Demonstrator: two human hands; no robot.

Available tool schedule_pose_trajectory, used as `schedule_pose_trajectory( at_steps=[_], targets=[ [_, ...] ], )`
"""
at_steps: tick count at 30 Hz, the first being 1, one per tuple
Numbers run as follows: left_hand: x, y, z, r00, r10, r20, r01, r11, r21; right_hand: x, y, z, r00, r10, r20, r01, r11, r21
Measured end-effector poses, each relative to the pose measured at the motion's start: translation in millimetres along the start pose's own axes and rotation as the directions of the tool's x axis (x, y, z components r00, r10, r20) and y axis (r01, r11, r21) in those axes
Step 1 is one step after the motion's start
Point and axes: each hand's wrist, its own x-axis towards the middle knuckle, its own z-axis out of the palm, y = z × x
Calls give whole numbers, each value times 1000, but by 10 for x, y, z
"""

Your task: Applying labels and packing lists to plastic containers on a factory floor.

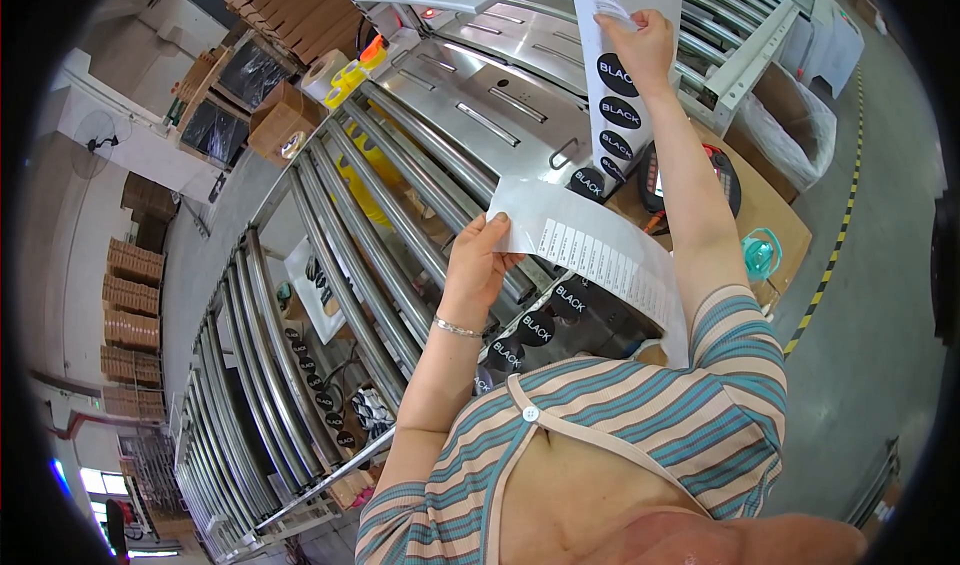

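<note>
Head view: label strip (600, 250) stretched between clamped left hand (478, 260), right hand (640, 45).

both hands, left hand (478, 262) and right hand (640, 45), hold a label strip (600, 250).

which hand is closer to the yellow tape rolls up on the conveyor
Left. The left hand, pinching the lower end of the label strip, sits over the rollers below and right of the yellow tape rolls. The right hand holds the strip's upper end, farther right.
</note>
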Motion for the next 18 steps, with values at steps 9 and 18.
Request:
schedule_pose_trajectory(
  at_steps=[9, 18],
  targets=[
    [-52, 43, -5, 997, 31, 64, -30, 999, -15, -929, -544, -896, 236, -143, 961, -613, 745, 262],
    [-225, 74, 88, 991, 58, 123, -15, 946, -324, -1101, -1042, -1413, 105, -102, 989, -813, 565, 144]
  ],
)
